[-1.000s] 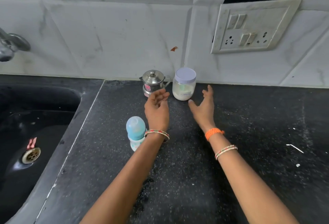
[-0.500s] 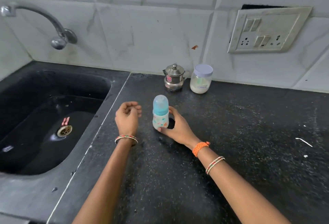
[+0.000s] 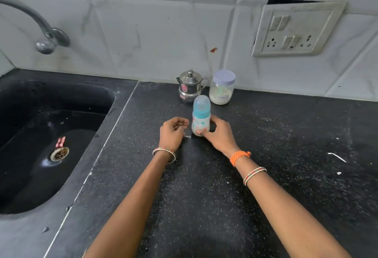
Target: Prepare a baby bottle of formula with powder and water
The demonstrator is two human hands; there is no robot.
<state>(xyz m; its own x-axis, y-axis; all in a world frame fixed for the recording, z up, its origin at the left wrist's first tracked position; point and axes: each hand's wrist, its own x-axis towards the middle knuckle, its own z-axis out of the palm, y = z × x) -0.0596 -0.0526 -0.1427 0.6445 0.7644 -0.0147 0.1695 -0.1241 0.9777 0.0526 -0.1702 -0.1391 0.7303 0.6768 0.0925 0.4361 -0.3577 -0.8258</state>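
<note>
A small baby bottle [image 3: 201,114] with a blue cap and patterned body stands upright on the black counter [image 3: 266,175]. My right hand [image 3: 218,134] wraps around its lower body from the right. My left hand [image 3: 172,132] hovers just left of the bottle with fingers loosely curled, holding nothing. Behind the bottle, against the wall, stand a small steel pot [image 3: 189,88] with a lid and a clear jar [image 3: 222,87] of white powder with a pale lilac lid.
A black sink [image 3: 51,134] with a metal drain lies to the left, a tap [image 3: 44,36] above it. A switch and socket plate [image 3: 296,30] hangs on the tiled wall. White specks lie on the counter at the right.
My right hand came back from near the jar and took hold of the bottle. My left hand drew back beside it. The camera view shifted left.
</note>
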